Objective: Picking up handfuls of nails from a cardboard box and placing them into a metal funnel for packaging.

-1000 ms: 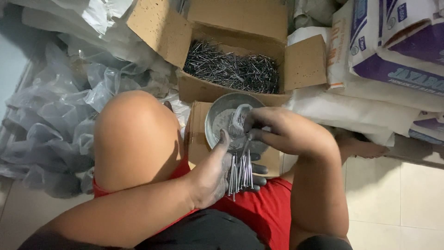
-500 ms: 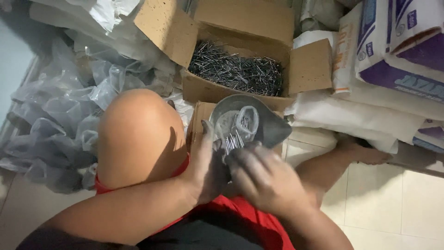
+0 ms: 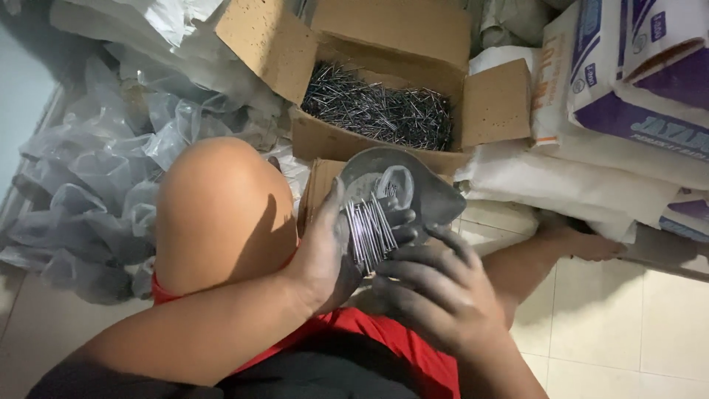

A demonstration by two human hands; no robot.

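My left hand grips a bundle of long steel nails, their points fanning up and away from me. Below and right of it, my right hand has curled fingers whose tips touch the lower end of the bundle. Both hands are grey with grime. Just behind the nails a grey metal scoop pan with some clear plastic in it rests on a small cardboard box. Farther back, an open cardboard box holds a heap of loose nails.
My bare knee rises at the left, above red shorts. Crumpled clear plastic bags pile up on the left. Stacked white and purple sacks fill the right. My foot rests on a pale tiled floor.
My right hand has come back from the scoop pan toward me and dropped below the nail bundle. My left hand has kept hold of the nails and raised them slightly.
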